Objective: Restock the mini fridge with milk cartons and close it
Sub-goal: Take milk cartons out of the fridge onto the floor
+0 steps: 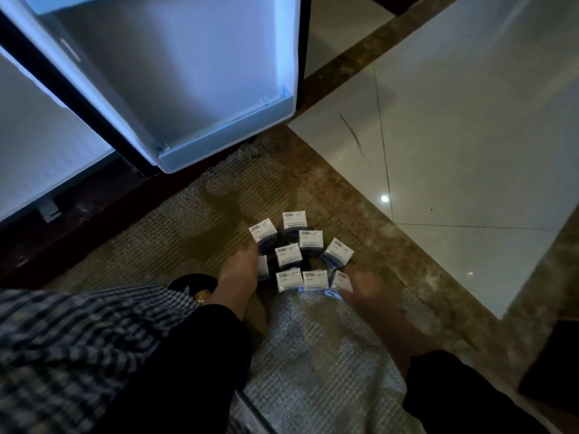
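Milk cartons [300, 255], nine that can be counted, stand upright in a loose cluster on a woven rug [175, 233], towards its far right corner, close to where the rug meets the brown stone band of the floor [470, 126]. All show white tops with small dark print. The left hand [239, 266] reaches in at the cluster's left side, its fingertips by the far-left carton and its palm covering part of another carton beside it. Motion blur hides whether the fingers are apart or clamped on a carton. The right hand [362, 285] is at the near right corner of the cluster, touching the nearest right carton there; whether its fingers are apart or gripping that carton cannot be told either. Both forearms come out of black sleeves [188, 355], and a checked cloth [69, 346] lies over the person's left side. Beyond the rug's far edge the mini fridge [34, 142] stands with its door [175, 64] swung wide open, the white inner face turned to the camera and its lower door shelf [228, 136] hanging above the rug's far edge, well apart from the cartons.
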A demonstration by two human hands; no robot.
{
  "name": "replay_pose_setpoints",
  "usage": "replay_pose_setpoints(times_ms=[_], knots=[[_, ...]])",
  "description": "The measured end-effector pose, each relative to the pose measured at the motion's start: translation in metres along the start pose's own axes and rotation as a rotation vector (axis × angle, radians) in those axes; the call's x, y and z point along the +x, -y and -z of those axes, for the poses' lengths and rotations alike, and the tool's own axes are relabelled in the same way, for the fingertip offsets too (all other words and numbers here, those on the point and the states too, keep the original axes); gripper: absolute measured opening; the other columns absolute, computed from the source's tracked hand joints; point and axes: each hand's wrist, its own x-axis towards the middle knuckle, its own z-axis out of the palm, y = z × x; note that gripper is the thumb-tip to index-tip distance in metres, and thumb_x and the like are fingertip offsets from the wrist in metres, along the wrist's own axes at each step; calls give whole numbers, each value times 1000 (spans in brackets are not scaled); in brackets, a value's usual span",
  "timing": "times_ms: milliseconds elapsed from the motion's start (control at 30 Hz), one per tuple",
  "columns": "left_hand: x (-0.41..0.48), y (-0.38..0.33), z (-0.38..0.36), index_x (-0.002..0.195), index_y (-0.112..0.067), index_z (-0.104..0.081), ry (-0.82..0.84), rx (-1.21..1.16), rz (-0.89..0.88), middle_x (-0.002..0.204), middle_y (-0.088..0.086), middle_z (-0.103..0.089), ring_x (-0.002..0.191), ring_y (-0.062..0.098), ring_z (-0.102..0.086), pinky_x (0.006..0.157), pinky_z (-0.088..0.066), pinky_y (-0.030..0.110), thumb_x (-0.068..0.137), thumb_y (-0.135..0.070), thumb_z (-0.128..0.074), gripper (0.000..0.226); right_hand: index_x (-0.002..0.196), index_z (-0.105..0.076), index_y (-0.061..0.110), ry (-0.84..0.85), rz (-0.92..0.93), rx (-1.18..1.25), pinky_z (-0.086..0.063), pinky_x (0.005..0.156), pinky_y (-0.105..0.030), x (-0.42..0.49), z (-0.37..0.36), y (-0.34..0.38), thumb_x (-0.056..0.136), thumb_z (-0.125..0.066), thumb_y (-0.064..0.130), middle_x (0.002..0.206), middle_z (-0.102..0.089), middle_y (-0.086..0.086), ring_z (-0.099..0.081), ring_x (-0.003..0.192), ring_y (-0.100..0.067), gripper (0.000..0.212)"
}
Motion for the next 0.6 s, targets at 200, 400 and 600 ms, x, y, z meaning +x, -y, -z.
replay_pose_setpoints(times_ms=[200, 400, 600], knots=[[-9, -4, 5, 135, -17, -36, 33, 100, -6, 133, 13, -48, 121, 32, -51, 95, -44, 42, 88, -19, -55, 51, 125, -52, 20, 447, -292, -26, -48, 81, -32, 13, 14, 0, 92, -54, 37, 117, -63, -7, -61, 106, -26, 38], [-25, -15, 27, 130, -13, -44, 59, 61, -91, 132, 13, -48, 120, 29, -49, 94, -44, 39, 93, -32, -49, 42, 106, -61, 15, 411, -266, 12, -49, 73, -32, 33, 31, 20, 92, -51, 29, 109, -67, -10, -64, 98, -28, 23], [-45, -23, 69, 118, -12, -53, 126, 22, -200, 121, 11, -56, 109, 26, -54, 79, -41, 32, 94, -38, -47, 36, 89, -61, 16, 381, -150, 30, -54, 73, -38, 73, 77, 53, 93, -50, 30, 91, -67, -7, -65, 86, -25, 18]])
